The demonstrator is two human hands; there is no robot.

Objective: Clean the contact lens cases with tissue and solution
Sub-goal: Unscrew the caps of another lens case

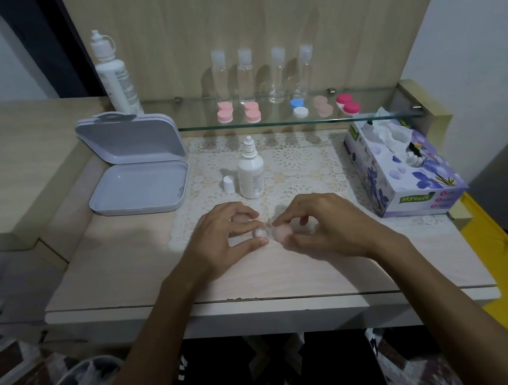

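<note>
1. Gripping one contact lens case (pixel 266 234) from both ends: left hand (pixel 226 238) pinches the clear well, right hand (pixel 321 225) pinches the pink cap.
2. Case position: table (pixel 121 274) centre; solution bottle (pixel 251 173) at 12 o'clock, tissue box (pixel 404 169) at 2 o'clock.

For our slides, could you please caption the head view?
Both hands hold a contact lens case near an uncapped solution bottle.
</note>
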